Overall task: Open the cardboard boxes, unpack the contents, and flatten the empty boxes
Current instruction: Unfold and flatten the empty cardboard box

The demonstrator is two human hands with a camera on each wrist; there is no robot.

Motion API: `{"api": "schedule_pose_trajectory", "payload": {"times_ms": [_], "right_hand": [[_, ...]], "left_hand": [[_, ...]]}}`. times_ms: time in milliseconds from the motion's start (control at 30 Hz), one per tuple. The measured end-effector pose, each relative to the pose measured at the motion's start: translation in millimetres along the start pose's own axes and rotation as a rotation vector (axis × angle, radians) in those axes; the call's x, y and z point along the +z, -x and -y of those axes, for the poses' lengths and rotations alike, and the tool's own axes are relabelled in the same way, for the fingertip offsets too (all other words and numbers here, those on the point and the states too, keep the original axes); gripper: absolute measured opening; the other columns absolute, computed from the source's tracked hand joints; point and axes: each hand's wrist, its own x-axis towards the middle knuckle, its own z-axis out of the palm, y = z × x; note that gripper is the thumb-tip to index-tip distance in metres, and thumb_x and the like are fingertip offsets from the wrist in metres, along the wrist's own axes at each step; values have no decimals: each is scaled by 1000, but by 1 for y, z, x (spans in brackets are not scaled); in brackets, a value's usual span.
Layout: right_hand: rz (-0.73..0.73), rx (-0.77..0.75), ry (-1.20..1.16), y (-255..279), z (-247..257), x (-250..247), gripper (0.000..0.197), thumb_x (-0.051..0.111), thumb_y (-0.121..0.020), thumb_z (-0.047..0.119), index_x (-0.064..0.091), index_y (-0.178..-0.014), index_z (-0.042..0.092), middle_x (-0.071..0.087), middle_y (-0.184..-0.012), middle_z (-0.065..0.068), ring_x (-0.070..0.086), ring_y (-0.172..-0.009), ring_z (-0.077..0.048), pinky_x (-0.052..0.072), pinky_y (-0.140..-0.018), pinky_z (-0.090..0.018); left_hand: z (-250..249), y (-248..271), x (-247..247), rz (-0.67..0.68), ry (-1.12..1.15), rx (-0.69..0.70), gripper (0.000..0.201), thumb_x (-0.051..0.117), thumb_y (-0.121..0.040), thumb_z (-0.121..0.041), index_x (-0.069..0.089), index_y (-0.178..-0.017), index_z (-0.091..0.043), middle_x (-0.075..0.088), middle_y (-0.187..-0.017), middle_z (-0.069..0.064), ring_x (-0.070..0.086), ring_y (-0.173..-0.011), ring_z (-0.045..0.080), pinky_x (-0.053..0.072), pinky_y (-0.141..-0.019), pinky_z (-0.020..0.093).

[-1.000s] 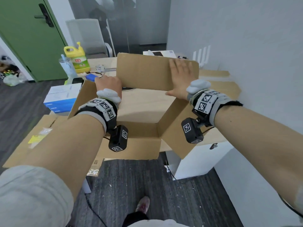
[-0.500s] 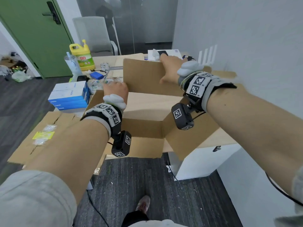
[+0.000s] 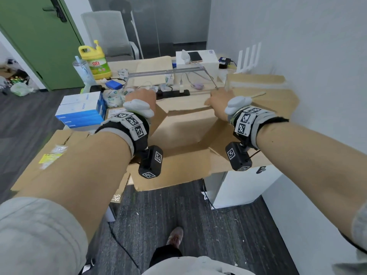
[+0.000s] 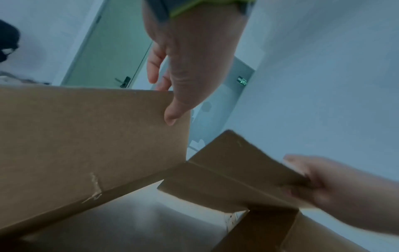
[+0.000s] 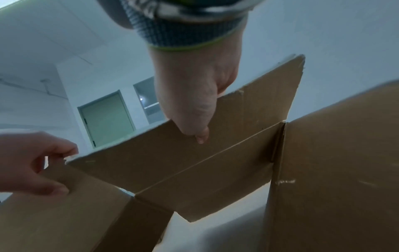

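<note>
from the head view, the open brown cardboard box (image 3: 184, 132) lies on the pale wooden worktop (image 3: 121, 65) at its near edge, flaps splayed outward, one front flap hanging over the edge above the dark floor. the left hand (image 3: 141, 100) sits at the box's far left corner and the right hand (image 3: 220, 100) at its far right edge; both show only their backs, so the fingers are hidden here. beyond the box stand a yellow plastic detergent jug (image 3: 95, 60), a black power strip (image 3: 172, 93) and a white carton (image 3: 195, 60); to the box's left lie stacked blue-and-white cartons (image 3: 81, 110) and a flattened sheet of brown cardboard (image 3: 49, 153). from the left wrist view, the left hand (image 4: 185, 59) pinches the top edge of a box flap, thumb on the near face and fingers (image 4: 154, 68) behind it, while the right hand (image 4: 336, 187) grips another flap's edge. from the right wrist view, the right hand (image 5: 194, 95) clamps the far flap's top edge with thumb in front, fingers behind, and the left hand (image 5: 32, 162) holds the adjoining flap's corner with curled fingers.
</note>
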Motion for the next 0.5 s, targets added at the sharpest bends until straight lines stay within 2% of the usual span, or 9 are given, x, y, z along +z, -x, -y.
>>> {"api": "schedule_pose_trajectory", "payload": {"times_ms": [67, 167, 267, 300, 367, 433, 500], "right_hand": [[36, -47, 31, 5, 5, 11, 42, 39, -95, 6, 48, -135, 16, 42, -134, -15, 38, -124, -35, 33, -89, -40], [30, -38, -5, 11, 18, 30, 41, 42, -92, 8, 48, -131, 16, 41, -126, -14, 38, -116, -33, 30, -79, -37], [50, -26, -63, 13, 22, 38, 44, 46, -88, 8, 50, -130, 21, 40, -124, -11, 40, -114, -31, 34, -79, -38], [75, -24, -75, 13, 19, 41, 45, 46, -88, 7, 51, -129, 23, 41, -124, -10, 40, -114, -30, 35, -78, -38], [132, -42, -62, 17, 11, 51, 48, 44, -88, 6, 50, -131, 26, 41, -124, -10, 40, -113, -30, 36, -77, -37], [167, -55, -42, 23, 5, 64, 51, 44, -89, 7, 47, -135, 29, 42, -125, -10, 42, -113, -30, 39, -79, -37], [157, -68, -39, 28, 3, 78, 52, 47, -89, 9, 45, -137, 29, 45, -125, -9, 42, -115, -30, 41, -85, -38]], "left_hand": [[5, 2, 9, 71, 54, 16, 23, 51, -94, -9, 61, -114, -4, 62, -116, 18, 41, -80, 24, 35, -71, 32], [-2, 9, 27, 170, 125, 119, 19, 54, -93, -21, 56, -109, -11, 59, -103, 11, 44, -80, 24, 37, -71, 31], [-12, 17, 38, 373, 304, 205, 45, 63, -86, -44, 49, -114, -12, 57, -89, 6, 53, -79, 24, 47, -71, 35], [-15, 18, 41, 436, 397, 190, 49, 59, -86, -55, 49, -114, -16, 60, -86, 5, 57, -76, 23, 51, -72, 35], [-16, 19, 51, 520, 509, 155, 57, 36, -90, -68, 56, -114, -20, 65, -88, 5, 61, -74, 21, 52, -75, 34], [-12, 19, 61, 556, 625, 77, 72, 18, -93, -68, 62, -115, -16, 66, -94, 7, 63, -82, 23, 48, -80, 35], [-4, 17, 77, 501, 652, -29, 75, 14, -96, -64, 64, -112, -10, 66, -102, 13, 62, -94, 30, 43, -86, 36]]}}
